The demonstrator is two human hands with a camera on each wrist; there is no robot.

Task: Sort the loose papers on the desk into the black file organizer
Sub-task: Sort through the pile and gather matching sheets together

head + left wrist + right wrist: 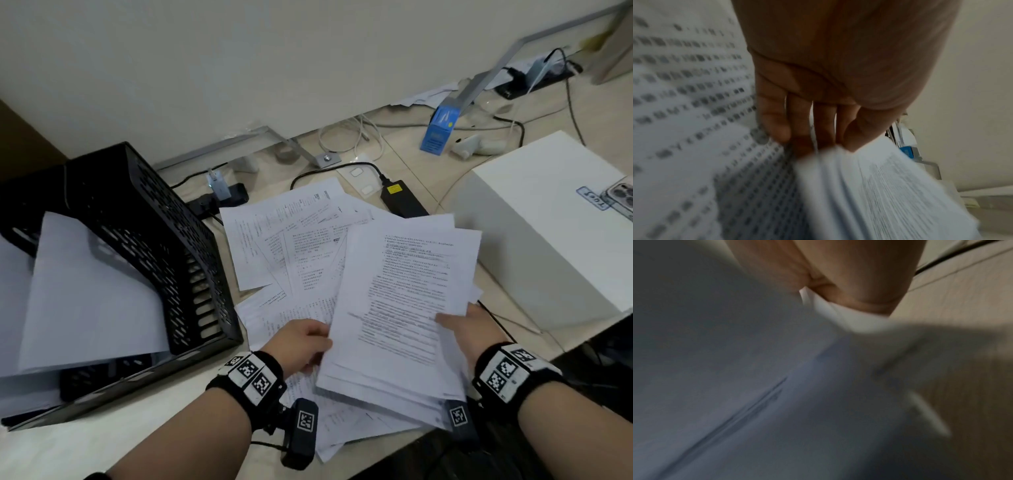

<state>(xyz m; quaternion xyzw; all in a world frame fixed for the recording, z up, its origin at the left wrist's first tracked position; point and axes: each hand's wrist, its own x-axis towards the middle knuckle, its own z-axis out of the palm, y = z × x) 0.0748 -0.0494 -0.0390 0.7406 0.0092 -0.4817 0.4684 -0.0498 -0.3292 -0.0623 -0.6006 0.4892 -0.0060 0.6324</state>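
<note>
A stack of printed papers (pixel 404 308) is lifted above the desk, tilted toward me. My right hand (pixel 469 325) pinches its right edge, thumb on top. My left hand (pixel 305 342) grips the stack's left edge; in the left wrist view its fingers (pixel 803 123) curl under the sheaf of papers (pixel 879 186). The right wrist view is blurred and shows only my right hand (pixel 849 293) on the paper stack (pixel 756 369). More loose sheets (pixel 291 246) lie fanned on the desk underneath. The black mesh file organizer (pixel 144 246) stands at the left with white sheets (pixel 85 298) in it.
A white box (pixel 555 233) with a phone (pixel 621 197) on it stands at the right. A black power adapter (pixel 404 198), cables, a charger (pixel 215 185) and a blue carton (pixel 440 128) lie behind the papers near the wall.
</note>
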